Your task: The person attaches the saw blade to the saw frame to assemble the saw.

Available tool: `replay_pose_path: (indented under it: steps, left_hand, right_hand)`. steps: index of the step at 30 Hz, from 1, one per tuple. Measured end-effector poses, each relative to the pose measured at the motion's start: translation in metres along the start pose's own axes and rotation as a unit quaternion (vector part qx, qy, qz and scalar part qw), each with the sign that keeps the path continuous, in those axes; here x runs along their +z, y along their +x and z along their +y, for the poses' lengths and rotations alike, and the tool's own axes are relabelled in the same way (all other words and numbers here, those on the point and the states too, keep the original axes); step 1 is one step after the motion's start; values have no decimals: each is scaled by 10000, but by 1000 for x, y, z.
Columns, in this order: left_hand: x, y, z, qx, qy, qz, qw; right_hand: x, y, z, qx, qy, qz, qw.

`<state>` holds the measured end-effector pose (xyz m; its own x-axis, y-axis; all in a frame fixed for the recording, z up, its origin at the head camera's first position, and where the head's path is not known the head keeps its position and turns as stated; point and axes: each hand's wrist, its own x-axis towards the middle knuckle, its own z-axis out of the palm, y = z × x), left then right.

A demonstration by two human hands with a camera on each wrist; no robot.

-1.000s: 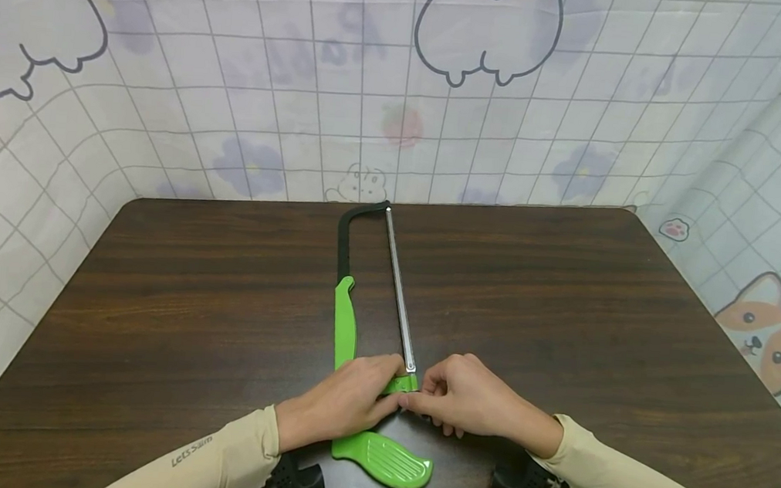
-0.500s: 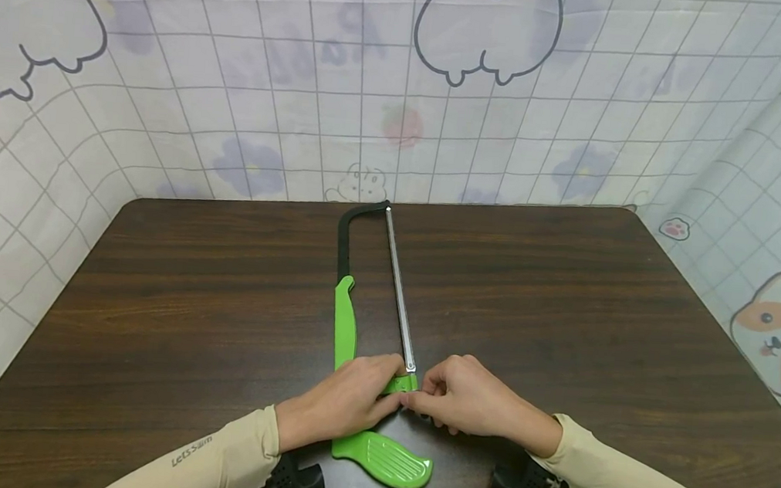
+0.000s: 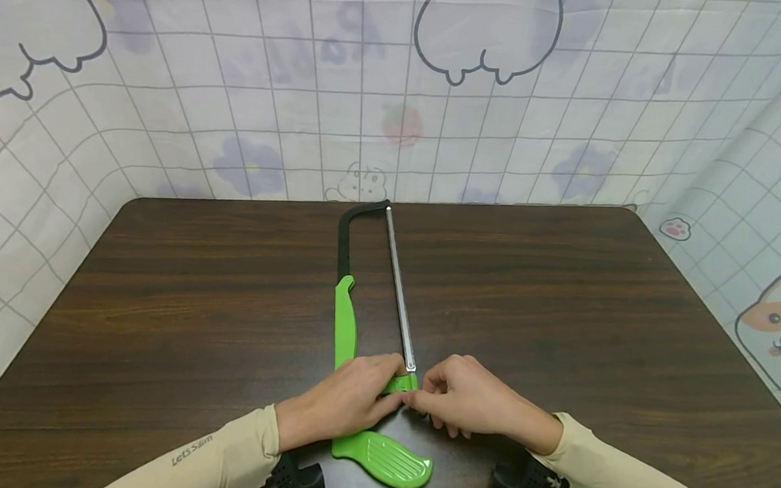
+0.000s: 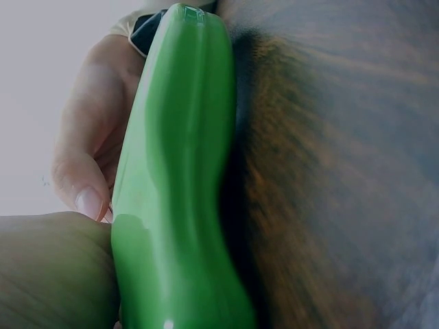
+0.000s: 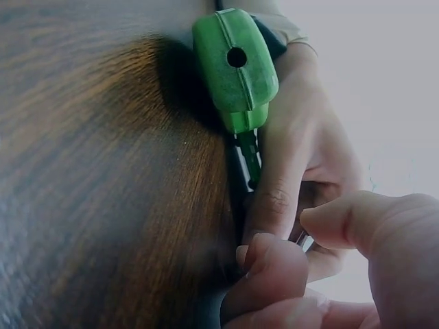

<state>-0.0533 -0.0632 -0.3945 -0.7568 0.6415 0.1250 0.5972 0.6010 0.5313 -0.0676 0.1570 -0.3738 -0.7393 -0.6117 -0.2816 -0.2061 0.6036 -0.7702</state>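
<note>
A hacksaw with a green and black frame lies on the table, its thin silver blade on the right side. My left hand grips the green part at the blade's near end, above the ridged handle. Close against it, my right hand has thumb and index finger pinched together at that same end. A small shiny metal piece shows between those fingers in the right wrist view, mostly hidden by them. The green handle fills the middle of the left wrist view.
The dark wood-grain table has rounded far corners. Behind it and to the right hangs a white checked curtain with cartoon prints. Black wrist devices, one on the left and one on the right, sit under the sleeves.
The right hand's fingers shift slightly at the blade's near end. Left hand and hacksaw stay in place. The right-hand curtain, with its dog print, has drifted to the right.
</note>
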Motion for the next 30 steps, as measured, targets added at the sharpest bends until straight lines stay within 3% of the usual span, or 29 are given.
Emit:
replay_pose_path:
  steps: [12, 30]
  left_hand:
    - [0, 1, 0, -58, -65, -43, 10000]
    - [0, 0, 0, -52, -79, -34, 9999]
  right_hand:
    - [-3, 1, 2, 249, 695, -355, 9966]
    - [-4, 4, 8, 412, 1688, -785, 9817]
